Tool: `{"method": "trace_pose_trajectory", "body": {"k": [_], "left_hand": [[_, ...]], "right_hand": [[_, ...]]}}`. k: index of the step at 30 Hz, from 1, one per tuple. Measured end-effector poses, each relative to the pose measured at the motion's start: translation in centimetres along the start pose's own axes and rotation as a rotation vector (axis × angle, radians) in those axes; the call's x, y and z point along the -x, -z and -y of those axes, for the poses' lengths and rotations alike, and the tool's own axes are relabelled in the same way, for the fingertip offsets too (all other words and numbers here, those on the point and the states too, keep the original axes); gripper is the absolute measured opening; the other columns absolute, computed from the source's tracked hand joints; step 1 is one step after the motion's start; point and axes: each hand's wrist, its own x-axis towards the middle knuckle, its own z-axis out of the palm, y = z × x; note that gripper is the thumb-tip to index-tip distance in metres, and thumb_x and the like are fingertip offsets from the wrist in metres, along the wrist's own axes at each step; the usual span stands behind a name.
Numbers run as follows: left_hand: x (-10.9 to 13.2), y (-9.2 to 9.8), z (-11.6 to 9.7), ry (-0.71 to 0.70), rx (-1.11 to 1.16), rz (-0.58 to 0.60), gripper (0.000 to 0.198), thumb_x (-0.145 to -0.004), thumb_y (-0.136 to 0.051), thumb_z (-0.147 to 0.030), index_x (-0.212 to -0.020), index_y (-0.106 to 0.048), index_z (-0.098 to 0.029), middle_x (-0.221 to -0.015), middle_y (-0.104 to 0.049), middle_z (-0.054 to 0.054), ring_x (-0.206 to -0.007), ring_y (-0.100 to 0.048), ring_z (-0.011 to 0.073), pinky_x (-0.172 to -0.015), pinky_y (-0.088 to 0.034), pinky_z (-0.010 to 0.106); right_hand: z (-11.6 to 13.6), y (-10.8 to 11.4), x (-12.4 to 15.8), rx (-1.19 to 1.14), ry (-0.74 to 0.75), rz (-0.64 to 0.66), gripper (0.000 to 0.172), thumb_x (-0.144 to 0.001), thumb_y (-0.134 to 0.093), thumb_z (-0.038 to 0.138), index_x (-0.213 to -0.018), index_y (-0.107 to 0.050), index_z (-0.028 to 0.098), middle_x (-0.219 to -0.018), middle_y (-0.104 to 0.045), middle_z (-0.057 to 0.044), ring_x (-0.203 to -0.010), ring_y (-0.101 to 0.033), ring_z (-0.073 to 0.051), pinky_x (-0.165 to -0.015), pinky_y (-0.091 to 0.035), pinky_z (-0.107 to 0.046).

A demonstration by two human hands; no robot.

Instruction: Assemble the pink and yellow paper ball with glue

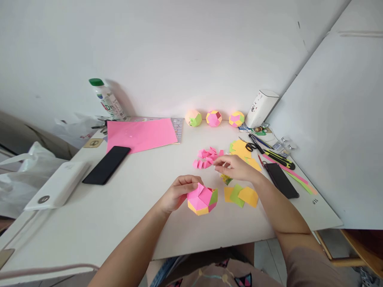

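Seen from where I stand, the held paper ball, pink, orange and green, is over the white table, pinched at its rim between the thumb and bent fingers of the left hand; this one-sided grip seems meant to leave the remaining panels exposed. Beyond the ball, the right hand, partly curled with thumb and forefinger near each other, is beside the folded pink pieces; whether it has hold of one I cannot tell. Orange and green slips lie just to the ball's right, probably for easy reach. Three similar balls stand well beyond it near the wall, apparently to keep the working area free.
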Motion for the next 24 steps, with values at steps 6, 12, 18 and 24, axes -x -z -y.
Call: {"method": "trace_pose_trajectory", "body": {"k": [6,12,18,24], "left_hand": [[0.0,0.1,-0.2,-0.012,-0.075,-0.019,0.025,-0.078,-0.064,-0.035,-0.063,-0.062,-0.015,-0.065,-0.049,0.001,-0.062,-0.044,0.0131,-0.062,-0.033,0.028],[-0.1,0.3,-0.1,-0.028,-0.078,-0.043,0.023,-0.08,-0.064,-0.033,-0.066,-0.063,-0.015,-0.062,-0.042,-0.001,-0.059,-0.039,0.011,-0.058,-0.03,0.027],[-0.1,0.4,0.0,-0.012,-0.06,-0.054,0.021,-0.079,-0.064,-0.032,-0.067,-0.064,-0.014,-0.062,-0.044,-0.001,-0.058,-0.04,0.0101,-0.058,-0.03,0.026],[-0.4,0.6,0.2,0.018,-0.056,-0.101,0.018,-0.075,-0.066,-0.03,-0.069,-0.065,-0.014,-0.064,-0.053,0.0,-0.058,-0.045,0.0104,-0.058,-0.033,0.025]], "right_hand": [[1.9,-2.0,0.3,-0.589,-0.072,0.379,0.026,-0.081,-0.064,0.039,-0.093,-0.068,0.017,-0.089,-0.068,-0.003,-0.084,-0.062,-0.012,-0.076,-0.047,-0.026],[1.5,-2.9,-0.4,-0.939,-0.239,0.408,0.028,-0.067,-0.078,0.027,-0.092,-0.069,0.016,-0.085,-0.067,-0.001,-0.076,-0.062,-0.009,-0.073,-0.047,-0.023],[1.1,-2.9,-0.5,-0.855,-0.204,0.362,0.025,-0.068,-0.076,0.023,-0.09,-0.069,0.017,-0.085,-0.066,0.0,-0.079,-0.061,-0.01,-0.075,-0.046,-0.024],[1.4,-2.7,0.0,-0.643,-0.056,0.226,0.018,-0.069,-0.074,0.024,-0.084,-0.067,0.016,-0.08,-0.065,-0.001,-0.074,-0.06,-0.012,-0.071,-0.047,-0.027]]}}
